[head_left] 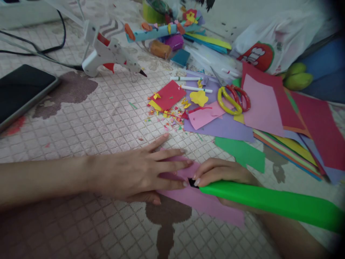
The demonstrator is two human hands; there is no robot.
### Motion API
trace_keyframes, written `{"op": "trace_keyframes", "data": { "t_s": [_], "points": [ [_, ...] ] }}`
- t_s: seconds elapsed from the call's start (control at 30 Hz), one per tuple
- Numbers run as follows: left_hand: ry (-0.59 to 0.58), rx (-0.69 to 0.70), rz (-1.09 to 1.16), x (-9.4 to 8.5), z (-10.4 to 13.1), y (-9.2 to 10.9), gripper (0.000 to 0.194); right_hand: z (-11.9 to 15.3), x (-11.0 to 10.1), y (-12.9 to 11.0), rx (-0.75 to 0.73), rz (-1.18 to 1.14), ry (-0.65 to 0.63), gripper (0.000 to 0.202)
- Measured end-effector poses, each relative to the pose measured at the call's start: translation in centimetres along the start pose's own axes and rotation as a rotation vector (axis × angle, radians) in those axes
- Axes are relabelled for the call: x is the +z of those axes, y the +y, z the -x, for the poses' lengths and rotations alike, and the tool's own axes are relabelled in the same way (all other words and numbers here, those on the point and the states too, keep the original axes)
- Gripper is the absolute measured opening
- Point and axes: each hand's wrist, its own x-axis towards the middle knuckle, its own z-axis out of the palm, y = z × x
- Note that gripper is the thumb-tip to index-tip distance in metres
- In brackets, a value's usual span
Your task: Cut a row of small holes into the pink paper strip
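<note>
My left hand (137, 171) lies flat with its fingers spread, pressing on a piece of pink paper (215, 208) on the patterned tablecloth. From the right, my right hand (225, 172) grips a long bright green tool (264, 199) close to its black tip. Its exact kind I cannot make out. The tip touches or hovers just over the paper, beside the left fingertips; which of these I cannot tell. Part of the right hand is hidden behind the green body, which stretches toward the right edge.
A white glue gun (107, 54) stands at the upper left near a dark phone (24, 90). Yellow- and red-handled scissors (233, 100) rest among coloured papers (269, 104). Paper scraps (172, 120) lie beyond my left hand. A plastic bag (280, 39) is behind.
</note>
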Motion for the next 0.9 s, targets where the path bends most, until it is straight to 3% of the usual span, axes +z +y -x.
{"op": "trace_keyframes", "data": {
  "t_s": [0.17,0.37,0.5,0.73,0.9],
  "points": [
    [0.009,0.011,0.003,0.1,0.0,-0.1,0.047,0.0,-0.1,0.0,-0.006,0.019,-0.011,0.023],
    [-0.013,0.002,0.006,0.0,-0.1,-0.1,0.048,0.9,0.8,0.6,0.046,-0.124,0.310,0.016],
    [0.003,0.027,-0.011,-0.1,-0.1,-0.1,0.045,1.2,1.3,1.0,0.065,-0.105,0.434,0.013],
    [0.118,0.086,-0.140,-0.3,0.1,-0.7,0.031,1.1,0.8,1.2,0.093,0.004,0.559,0.018],
    [0.264,0.175,-0.222,-1.0,-0.1,-1.0,0.027,1.0,1.0,1.0,0.138,0.015,0.554,0.016]
  ]
}}
